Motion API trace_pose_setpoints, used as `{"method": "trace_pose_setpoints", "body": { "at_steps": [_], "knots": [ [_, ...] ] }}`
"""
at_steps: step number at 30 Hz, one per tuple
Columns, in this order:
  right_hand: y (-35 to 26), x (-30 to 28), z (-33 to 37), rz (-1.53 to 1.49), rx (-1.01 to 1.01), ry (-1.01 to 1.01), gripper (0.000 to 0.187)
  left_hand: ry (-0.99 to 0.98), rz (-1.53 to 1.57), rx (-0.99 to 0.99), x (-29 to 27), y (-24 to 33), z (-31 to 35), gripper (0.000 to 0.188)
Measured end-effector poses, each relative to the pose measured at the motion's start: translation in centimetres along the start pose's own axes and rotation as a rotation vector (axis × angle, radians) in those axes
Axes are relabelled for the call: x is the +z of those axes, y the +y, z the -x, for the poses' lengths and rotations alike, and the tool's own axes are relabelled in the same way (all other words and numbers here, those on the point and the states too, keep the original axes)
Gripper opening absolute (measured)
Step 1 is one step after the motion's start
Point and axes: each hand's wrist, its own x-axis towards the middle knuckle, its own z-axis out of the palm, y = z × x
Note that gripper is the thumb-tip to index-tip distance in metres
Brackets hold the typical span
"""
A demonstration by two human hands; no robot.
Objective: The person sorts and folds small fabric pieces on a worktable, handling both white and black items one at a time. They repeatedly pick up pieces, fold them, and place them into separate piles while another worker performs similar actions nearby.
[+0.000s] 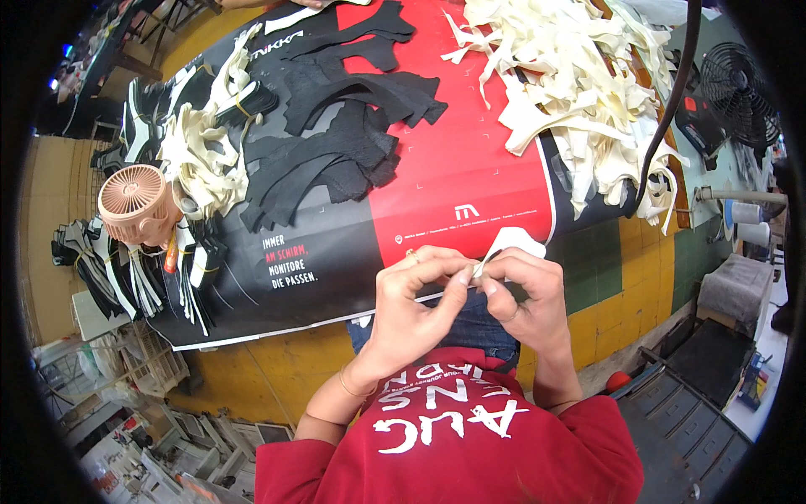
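Note:
Close in front of my body, my left hand (421, 298) and my right hand (531, 296) meet over the near edge of the table. Both are closed in a pinch on a small white cut piece of fabric or leather (516, 241). Its wider end sticks out beyond my right fingers, and a thin dark edge shows along it. The pinched part is mostly covered by my thumbs and fingertips. Past my left hand lie black cut pieces (344, 151) in loose overlapping stacks.
A tangled heap of cream strips (571, 84) covers the far right of the printed red-and-black sheet (453, 185). At left stand a pink fan (138, 202), a cream pile (197, 160) and bundled black-and-white pieces (197, 269). A dark cable (672, 109) hangs at right. Someone's hand shows at the top edge.

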Motion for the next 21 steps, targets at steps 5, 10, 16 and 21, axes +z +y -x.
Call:
{"method": "trace_pose_setpoints", "body": {
  "at_steps": [5, 10, 16, 21],
  "knots": [
    [1.4, -1.8, 0.9, -0.499, 0.014, 0.018, 0.016, 0.129, 0.427, -0.185, -1.3, -1.6, 0.0, 0.016],
    [2.5, -4.4, 1.3, -0.77, -0.097, 0.187, 0.021, 0.111, 0.495, -0.251, -4.0, -2.6, 1.5, 0.019],
    [1.4, -7.9, 0.7, -1.443, -0.303, 0.16, 0.034, 0.231, 0.443, -0.372, -4.1, -5.0, 5.7, 0.022],
    [2.3, -4.4, 0.9, -0.528, -0.084, -0.018, 0.048, 0.183, 0.406, -0.338, -3.1, -4.8, 7.9, 0.02]
  ]
}}
